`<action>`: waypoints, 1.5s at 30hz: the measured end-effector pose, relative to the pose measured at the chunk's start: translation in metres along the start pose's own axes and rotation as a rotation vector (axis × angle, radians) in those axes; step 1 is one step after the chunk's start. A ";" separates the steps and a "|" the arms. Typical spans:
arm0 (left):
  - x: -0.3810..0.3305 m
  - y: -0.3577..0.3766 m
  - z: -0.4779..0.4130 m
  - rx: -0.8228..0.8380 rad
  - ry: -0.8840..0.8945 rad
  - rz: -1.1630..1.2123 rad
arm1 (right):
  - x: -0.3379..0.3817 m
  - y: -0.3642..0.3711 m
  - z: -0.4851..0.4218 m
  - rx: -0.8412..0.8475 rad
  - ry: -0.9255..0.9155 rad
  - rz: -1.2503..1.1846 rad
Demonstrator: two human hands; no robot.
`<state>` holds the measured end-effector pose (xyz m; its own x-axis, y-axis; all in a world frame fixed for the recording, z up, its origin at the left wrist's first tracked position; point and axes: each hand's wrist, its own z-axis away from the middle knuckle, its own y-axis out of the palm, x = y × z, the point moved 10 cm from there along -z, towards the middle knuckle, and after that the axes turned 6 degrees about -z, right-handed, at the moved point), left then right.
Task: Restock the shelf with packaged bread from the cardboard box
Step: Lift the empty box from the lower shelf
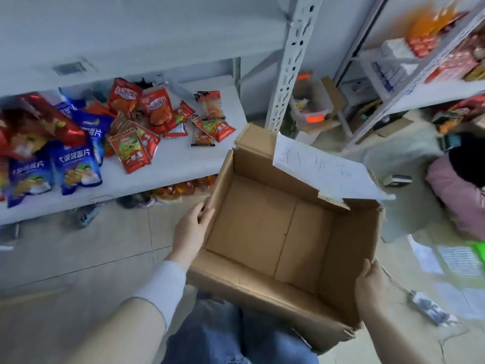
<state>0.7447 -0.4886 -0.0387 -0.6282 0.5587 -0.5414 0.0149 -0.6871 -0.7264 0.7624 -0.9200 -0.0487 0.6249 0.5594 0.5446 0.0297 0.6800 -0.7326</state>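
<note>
Snack-strewn shelf [183, 160], cardboard box [262, 232]; bare bottom showing

Pink bundle [452, 198] near floor papers [458, 261]

The light was bright, cool and even, leaving only faint shade inside the cardboard box [262, 232] between the fingers [206, 215] of the left hand [191, 229] and the right hand [372, 285]. Motion blur smeared the shelf goods [446, 48] far beyond the right fingertips [368, 266], and the wide lens bowed the steel upright [291, 61] above them.
</note>
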 end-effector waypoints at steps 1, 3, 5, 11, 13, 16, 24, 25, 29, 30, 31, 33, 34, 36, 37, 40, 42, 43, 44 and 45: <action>0.013 -0.002 0.005 -0.010 -0.021 0.017 | 0.002 0.001 0.003 0.007 -0.005 0.011; 0.040 -0.012 0.016 -0.042 -0.060 0.041 | 0.012 0.007 0.013 0.030 -0.043 0.039; 0.065 -0.026 0.027 -0.096 -0.085 0.045 | 0.026 0.017 0.027 0.054 -0.094 0.062; 0.150 -0.088 0.072 -0.280 -0.185 0.104 | 0.081 0.072 0.085 0.151 -0.261 0.172; 0.187 -0.108 0.089 -0.333 -0.256 0.136 | 0.106 0.098 0.108 0.198 -0.327 0.198; 0.243 -0.135 0.115 -0.416 -0.368 0.175 | 0.149 0.142 0.144 0.275 -0.440 0.223; 0.365 -0.184 0.200 -0.647 -0.720 0.360 | 0.267 0.290 0.253 0.546 -0.780 0.466; 0.378 -0.189 0.212 -0.698 -0.761 0.397 | 0.280 0.311 0.271 0.586 -0.825 0.483; 0.422 -0.208 0.264 -0.890 -0.964 0.558 | 0.328 0.391 0.361 0.761 -1.040 0.525; 0.434 -0.211 0.278 -0.932 -1.013 0.580 | 0.336 0.408 0.386 0.786 -1.105 0.552; 0.446 -0.215 0.291 -0.965 -1.054 0.591 | 0.344 0.423 0.413 0.812 -1.162 0.572; 0.468 -0.224 0.318 -1.032 -1.115 0.617 | 0.355 0.453 0.470 0.876 -1.278 0.576; 0.480 -0.229 0.331 -1.073 -1.143 0.634 | 0.359 0.469 0.499 0.901 -1.330 0.580; 0.506 -0.239 0.356 -1.149 -1.208 0.651 | 0.363 0.500 0.553 0.933 -1.413 0.597; 0.518 -0.243 0.367 -1.178 -1.239 0.652 | 0.361 0.515 0.579 0.956 -1.442 0.610; 0.558 -0.256 0.394 -1.254 -1.300 0.683 | 0.356 0.554 0.657 1.024 -1.528 0.592; 0.582 -0.265 0.411 -1.285 -1.333 0.703 | 0.352 0.576 0.701 1.057 -1.550 0.619; 0.594 -0.270 0.419 -1.296 -1.344 0.707 | 0.349 0.586 0.721 1.088 -1.535 0.652; 0.607 -0.275 0.425 -1.307 -1.348 0.711 | 0.349 0.596 0.740 1.115 -1.525 0.671; 0.621 -0.282 0.430 -1.317 -1.350 0.721 | 0.350 0.605 0.760 1.130 -1.535 0.664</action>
<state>0.0156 -0.1476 0.0117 -0.3054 -0.6771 -0.6696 0.5359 0.4591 -0.7086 0.4056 0.0478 0.0086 -0.7397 0.2464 0.6262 -0.6690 -0.1681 -0.7240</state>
